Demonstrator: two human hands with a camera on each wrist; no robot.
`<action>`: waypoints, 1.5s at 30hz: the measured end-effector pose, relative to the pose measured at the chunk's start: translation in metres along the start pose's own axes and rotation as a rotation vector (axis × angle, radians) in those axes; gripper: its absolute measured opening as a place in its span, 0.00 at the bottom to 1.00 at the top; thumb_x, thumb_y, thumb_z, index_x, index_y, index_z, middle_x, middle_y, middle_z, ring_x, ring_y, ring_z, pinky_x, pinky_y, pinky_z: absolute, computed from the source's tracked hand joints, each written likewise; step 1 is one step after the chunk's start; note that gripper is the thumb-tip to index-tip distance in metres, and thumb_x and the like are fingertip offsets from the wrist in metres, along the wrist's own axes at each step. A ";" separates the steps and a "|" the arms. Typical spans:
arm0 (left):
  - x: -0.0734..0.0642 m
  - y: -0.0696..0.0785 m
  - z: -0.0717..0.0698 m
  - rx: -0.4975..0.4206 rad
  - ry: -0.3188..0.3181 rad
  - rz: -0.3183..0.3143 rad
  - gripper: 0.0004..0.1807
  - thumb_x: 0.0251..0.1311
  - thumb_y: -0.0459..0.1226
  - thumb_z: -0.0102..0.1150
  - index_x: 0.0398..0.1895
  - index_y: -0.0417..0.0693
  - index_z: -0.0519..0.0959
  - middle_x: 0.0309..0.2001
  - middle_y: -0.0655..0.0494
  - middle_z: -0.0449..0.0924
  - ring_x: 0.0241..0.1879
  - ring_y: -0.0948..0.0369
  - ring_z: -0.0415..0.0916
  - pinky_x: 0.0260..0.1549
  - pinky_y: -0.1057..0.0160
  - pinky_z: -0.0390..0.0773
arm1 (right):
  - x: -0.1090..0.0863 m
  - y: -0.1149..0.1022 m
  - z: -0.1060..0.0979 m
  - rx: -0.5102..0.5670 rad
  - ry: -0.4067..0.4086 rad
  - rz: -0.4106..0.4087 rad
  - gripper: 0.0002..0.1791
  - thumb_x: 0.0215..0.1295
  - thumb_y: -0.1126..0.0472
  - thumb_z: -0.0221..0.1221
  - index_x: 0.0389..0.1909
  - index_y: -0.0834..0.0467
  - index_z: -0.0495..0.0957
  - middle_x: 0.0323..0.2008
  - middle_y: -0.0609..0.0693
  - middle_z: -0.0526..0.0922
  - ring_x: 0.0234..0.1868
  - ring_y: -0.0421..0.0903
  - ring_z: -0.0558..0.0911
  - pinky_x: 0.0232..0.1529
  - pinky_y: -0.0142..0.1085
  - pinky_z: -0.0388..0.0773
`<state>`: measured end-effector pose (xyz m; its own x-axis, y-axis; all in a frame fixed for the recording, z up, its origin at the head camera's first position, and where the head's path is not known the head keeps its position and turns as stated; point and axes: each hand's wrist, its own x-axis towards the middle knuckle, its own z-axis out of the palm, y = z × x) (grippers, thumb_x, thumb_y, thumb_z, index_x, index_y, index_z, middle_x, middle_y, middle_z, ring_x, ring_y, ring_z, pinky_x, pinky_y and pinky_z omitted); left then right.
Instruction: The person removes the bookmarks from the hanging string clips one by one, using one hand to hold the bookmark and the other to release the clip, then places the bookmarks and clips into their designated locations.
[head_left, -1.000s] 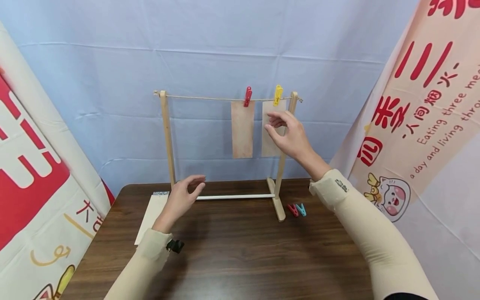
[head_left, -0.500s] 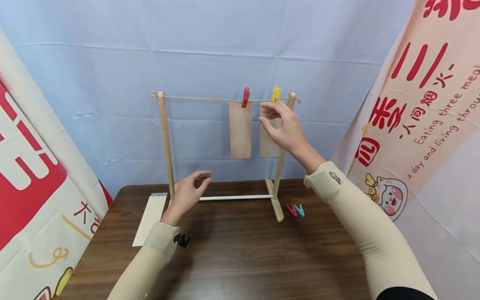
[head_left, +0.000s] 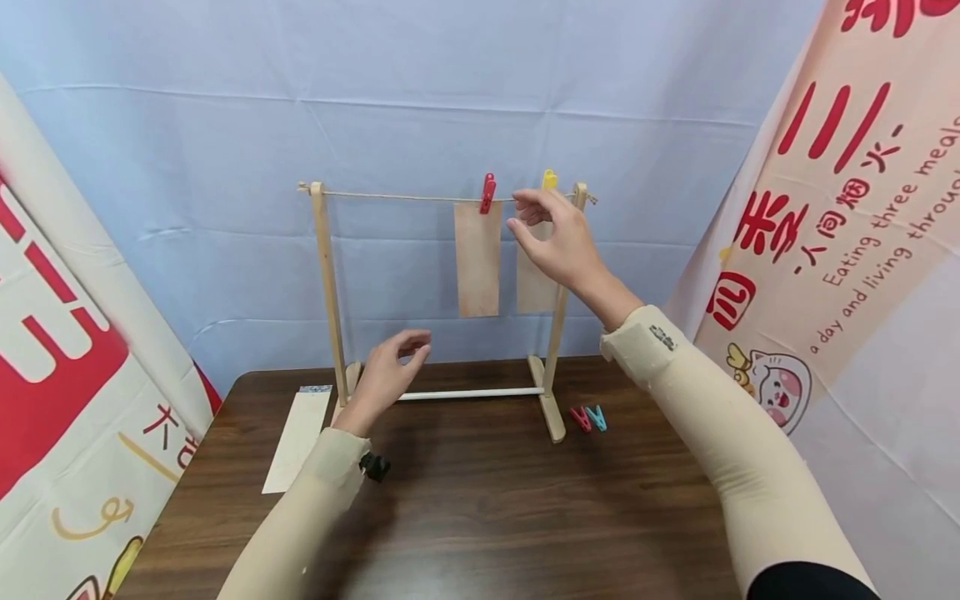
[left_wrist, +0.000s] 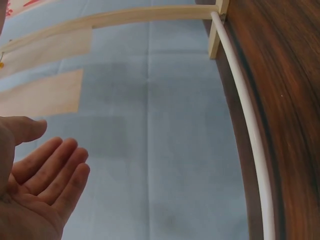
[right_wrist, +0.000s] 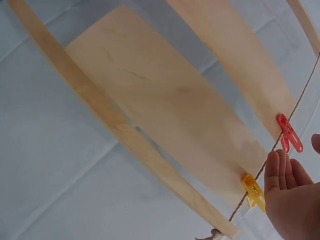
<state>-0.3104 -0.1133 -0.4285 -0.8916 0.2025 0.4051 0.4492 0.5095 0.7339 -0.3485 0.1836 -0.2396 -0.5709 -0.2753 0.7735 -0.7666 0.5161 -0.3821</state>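
Two tan paper strips hang from a string (head_left: 405, 197) tied across a wooden frame. A red clothespin (head_left: 487, 193) grips the left strip (head_left: 477, 267); a yellow clothespin (right_wrist: 253, 189) grips the right strip (right_wrist: 170, 95). My right hand (head_left: 558, 237) is raised in front of the right strip and covers part of it and of the yellow clothespin in the head view. Its fingers are loosely bent and hold nothing. Lower down, my left hand (head_left: 392, 375) hovers before the frame's left side, thumb and fingers apart. Nothing lies in it in the left wrist view.
A red clothespin (head_left: 581, 418) and a blue clothespin (head_left: 597, 417) lie on the dark wooden table (head_left: 480, 500) right of the frame's foot (head_left: 552, 417). At left lies a pale paper strip (head_left: 298, 437) with a patterned end. A white rod (head_left: 472, 393) joins the frame's uprights low down.
My right hand has risen toward the string and shifted a little left. My left hand has moved up and right. Strips and clothespins stay where they were on the string.
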 end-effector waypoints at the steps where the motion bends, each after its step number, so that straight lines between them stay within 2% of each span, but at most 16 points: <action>1: 0.001 0.002 0.001 -0.002 0.000 0.001 0.18 0.79 0.42 0.62 0.67 0.49 0.82 0.62 0.51 0.86 0.61 0.51 0.83 0.64 0.48 0.80 | 0.001 0.000 0.000 0.001 -0.003 0.004 0.21 0.73 0.65 0.68 0.63 0.68 0.80 0.52 0.64 0.84 0.50 0.55 0.84 0.57 0.47 0.83; 5: 0.008 0.007 0.004 0.002 -0.009 0.015 0.19 0.79 0.41 0.62 0.68 0.46 0.81 0.62 0.48 0.85 0.62 0.49 0.82 0.64 0.46 0.80 | 0.005 -0.001 0.001 0.011 -0.010 0.022 0.21 0.74 0.64 0.67 0.64 0.67 0.80 0.53 0.64 0.84 0.51 0.54 0.85 0.57 0.46 0.84; 12: 0.022 0.014 0.008 0.009 0.002 0.015 0.20 0.80 0.42 0.62 0.69 0.46 0.80 0.63 0.48 0.84 0.63 0.51 0.81 0.65 0.50 0.79 | 0.017 -0.006 0.007 0.032 -0.019 0.041 0.22 0.75 0.62 0.67 0.65 0.66 0.79 0.55 0.61 0.84 0.50 0.53 0.85 0.56 0.43 0.84; 19: 0.032 0.014 0.015 0.019 -0.024 0.012 0.22 0.79 0.43 0.62 0.71 0.45 0.78 0.65 0.45 0.83 0.64 0.50 0.81 0.66 0.52 0.78 | 0.024 -0.006 0.008 0.082 -0.012 0.116 0.23 0.76 0.63 0.66 0.66 0.68 0.78 0.58 0.65 0.83 0.54 0.56 0.84 0.60 0.46 0.83; 31: 0.045 0.015 0.022 0.023 -0.016 -0.001 0.23 0.79 0.44 0.62 0.71 0.44 0.78 0.65 0.46 0.83 0.63 0.49 0.81 0.66 0.47 0.79 | 0.036 -0.008 0.009 0.100 -0.048 0.199 0.25 0.76 0.58 0.67 0.69 0.63 0.78 0.63 0.58 0.84 0.57 0.54 0.86 0.62 0.44 0.83; 39: 0.054 0.020 0.029 -0.001 -0.017 0.012 0.23 0.79 0.43 0.63 0.71 0.44 0.78 0.65 0.46 0.83 0.63 0.50 0.82 0.65 0.50 0.79 | 0.040 -0.010 0.011 0.118 -0.089 0.246 0.27 0.76 0.56 0.67 0.72 0.58 0.77 0.65 0.53 0.83 0.51 0.51 0.89 0.51 0.42 0.86; 45: 0.057 0.022 0.033 -0.025 -0.024 0.012 0.23 0.79 0.42 0.62 0.71 0.44 0.77 0.65 0.46 0.83 0.64 0.51 0.81 0.65 0.52 0.79 | 0.045 -0.011 0.011 0.117 -0.107 0.276 0.27 0.77 0.55 0.66 0.73 0.58 0.77 0.66 0.52 0.82 0.48 0.50 0.89 0.48 0.40 0.85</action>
<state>-0.3529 -0.0625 -0.4073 -0.8871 0.2286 0.4010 0.4609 0.4857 0.7428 -0.3687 0.1564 -0.2064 -0.7847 -0.2251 0.5776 -0.6039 0.4876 -0.6305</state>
